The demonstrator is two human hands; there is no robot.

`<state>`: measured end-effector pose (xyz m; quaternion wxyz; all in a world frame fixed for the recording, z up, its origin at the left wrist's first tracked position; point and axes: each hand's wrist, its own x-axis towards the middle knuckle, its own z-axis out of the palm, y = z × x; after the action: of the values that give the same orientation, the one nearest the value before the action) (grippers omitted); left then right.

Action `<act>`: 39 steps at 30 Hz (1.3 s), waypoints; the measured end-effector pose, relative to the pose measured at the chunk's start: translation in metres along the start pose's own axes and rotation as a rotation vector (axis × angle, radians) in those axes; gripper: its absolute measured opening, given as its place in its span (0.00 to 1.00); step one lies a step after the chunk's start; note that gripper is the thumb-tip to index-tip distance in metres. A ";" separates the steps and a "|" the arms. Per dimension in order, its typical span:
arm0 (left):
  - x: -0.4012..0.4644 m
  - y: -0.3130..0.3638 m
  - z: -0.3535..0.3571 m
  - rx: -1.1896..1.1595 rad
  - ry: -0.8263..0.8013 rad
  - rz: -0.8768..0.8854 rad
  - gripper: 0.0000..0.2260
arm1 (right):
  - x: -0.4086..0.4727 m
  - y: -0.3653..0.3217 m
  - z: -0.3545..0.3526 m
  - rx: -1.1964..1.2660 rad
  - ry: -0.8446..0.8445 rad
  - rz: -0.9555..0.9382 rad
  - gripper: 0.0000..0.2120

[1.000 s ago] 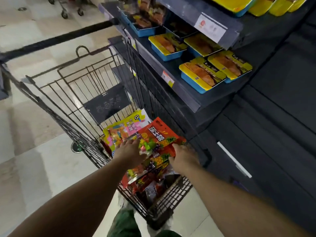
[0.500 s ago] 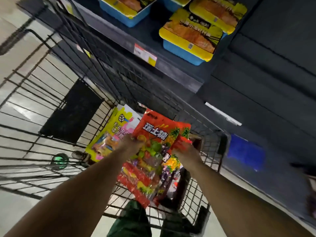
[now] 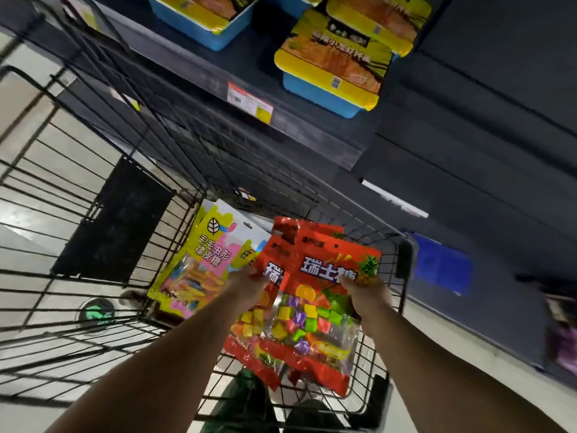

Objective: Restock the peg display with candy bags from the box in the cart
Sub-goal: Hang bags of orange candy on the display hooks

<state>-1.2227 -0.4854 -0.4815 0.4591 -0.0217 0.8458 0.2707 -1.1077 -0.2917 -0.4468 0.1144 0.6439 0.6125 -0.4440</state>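
Dark store shelving fills the space ahead of me, with blue and yellow lidded trays on its upper shelf and a black wire shopping cart pushed up against its foot. I see no pegs from this angle, so I cannot tell which way the display lies.

Both of my grips are on a fanned stack of red plastic candy bags with clear windows showing coloured cubes, held over the near end of the cart. My left hand pinches the stack's left edge and my right hand pinches the right edge, thumbs on the printed faces, both about level with the title. The bags' long axis runs away from me, their top edges and hang holes pointing toward the shelving, bottoms hanging back toward my legs.

Yellow and pink gummy bags stand upright deeper in the cart, just left of my left hand; the box is hidden under them.

Judging by this, the hang-hole ends already lead, so the stack needs raising and carrying rather than turning.
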 end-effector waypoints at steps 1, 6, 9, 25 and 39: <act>-0.004 0.001 0.002 -0.002 0.023 -0.002 0.13 | 0.000 0.003 -0.004 0.022 0.015 0.007 0.19; -0.003 0.001 0.000 0.097 0.063 0.055 0.20 | 0.000 0.012 -0.010 0.064 0.018 -0.041 0.17; 0.003 -0.002 -0.006 -0.004 -0.002 0.064 0.21 | -0.002 0.010 -0.019 0.044 0.034 -0.053 0.17; -0.081 0.166 -0.039 -0.353 -0.029 0.363 0.03 | -0.043 0.004 -0.171 0.624 0.032 -0.164 0.17; -0.334 0.357 0.287 -0.262 -0.301 0.844 0.07 | -0.107 0.249 -0.528 0.856 0.496 -0.302 0.28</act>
<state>-0.9124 -0.1150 -0.1863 0.4199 0.3063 0.6632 0.5386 -0.6424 -0.0566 -0.1635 -0.3731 0.6234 0.4709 -0.5004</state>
